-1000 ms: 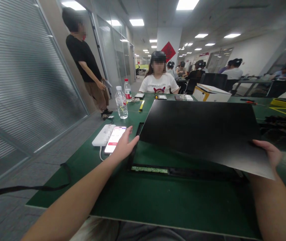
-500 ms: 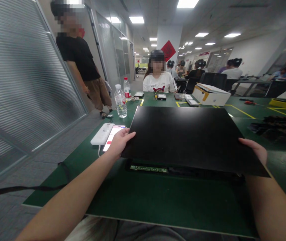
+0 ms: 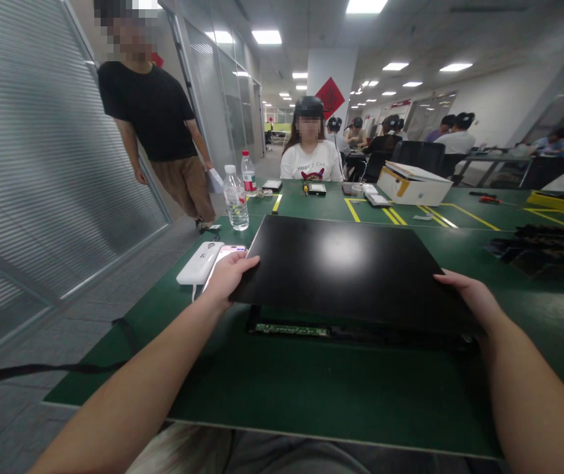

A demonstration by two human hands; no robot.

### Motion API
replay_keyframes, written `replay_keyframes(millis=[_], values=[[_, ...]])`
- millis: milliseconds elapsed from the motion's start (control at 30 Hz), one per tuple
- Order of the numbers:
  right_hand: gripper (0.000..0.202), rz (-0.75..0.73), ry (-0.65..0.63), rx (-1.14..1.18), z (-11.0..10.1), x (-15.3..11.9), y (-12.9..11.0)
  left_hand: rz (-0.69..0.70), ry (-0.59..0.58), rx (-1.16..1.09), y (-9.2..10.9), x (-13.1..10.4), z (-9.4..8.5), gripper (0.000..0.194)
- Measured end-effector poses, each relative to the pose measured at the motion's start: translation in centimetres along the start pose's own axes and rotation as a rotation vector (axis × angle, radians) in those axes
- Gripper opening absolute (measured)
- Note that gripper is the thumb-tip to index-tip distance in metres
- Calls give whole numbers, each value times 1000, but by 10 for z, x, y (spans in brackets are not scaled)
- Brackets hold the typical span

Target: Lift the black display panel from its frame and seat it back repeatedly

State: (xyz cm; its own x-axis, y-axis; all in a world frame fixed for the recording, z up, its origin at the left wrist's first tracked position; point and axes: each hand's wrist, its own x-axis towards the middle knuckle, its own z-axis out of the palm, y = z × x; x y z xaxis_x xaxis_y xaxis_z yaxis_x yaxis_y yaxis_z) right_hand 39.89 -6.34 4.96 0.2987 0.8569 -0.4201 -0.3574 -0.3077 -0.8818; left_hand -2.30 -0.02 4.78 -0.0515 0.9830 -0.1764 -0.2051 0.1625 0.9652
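Both hands hold a flat, glossy black panel [image 3: 356, 276] that looks like a display screen. My left hand [image 3: 231, 271] grips its left edge, thumb on top. My right hand [image 3: 472, 296] grips the right edge the same way, its other fingers hidden underneath. Beneath the panel, on the green table [image 3: 311, 395], lies a dark frame with a green circuit board strip [image 3: 292, 330] along its near side. The panel covers most of that frame. Beside my left hand lie a lit phone [image 3: 230, 250] and a white power bank [image 3: 199, 263] with a cable.
A clear water bottle [image 3: 236, 201] and a red-capped bottle [image 3: 248, 174] stand at the far left. A white box [image 3: 414, 184] sits at the back. Dark parts [image 3: 543, 247] are piled at right. One person [image 3: 310, 155] sits opposite; another [image 3: 148, 118] walks at left.
The panel has come down lower and tilted flatter, its far edge nearer to me. My right hand has shifted left with it. The person at left has stepped closer.
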Motion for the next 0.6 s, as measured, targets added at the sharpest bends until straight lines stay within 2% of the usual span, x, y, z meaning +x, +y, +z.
replay_keyframes(millis=[100,333,600], values=[[34,9,-20,-39,-3,5,2,9,-2,-31,2,-1,0,17],[23,-117,-13,-202,-13,25,9,73,41,-61,4,-2,0,14],[37,-159,112,-198,-14,30,8,80,45,-54,0,1,0,14]])
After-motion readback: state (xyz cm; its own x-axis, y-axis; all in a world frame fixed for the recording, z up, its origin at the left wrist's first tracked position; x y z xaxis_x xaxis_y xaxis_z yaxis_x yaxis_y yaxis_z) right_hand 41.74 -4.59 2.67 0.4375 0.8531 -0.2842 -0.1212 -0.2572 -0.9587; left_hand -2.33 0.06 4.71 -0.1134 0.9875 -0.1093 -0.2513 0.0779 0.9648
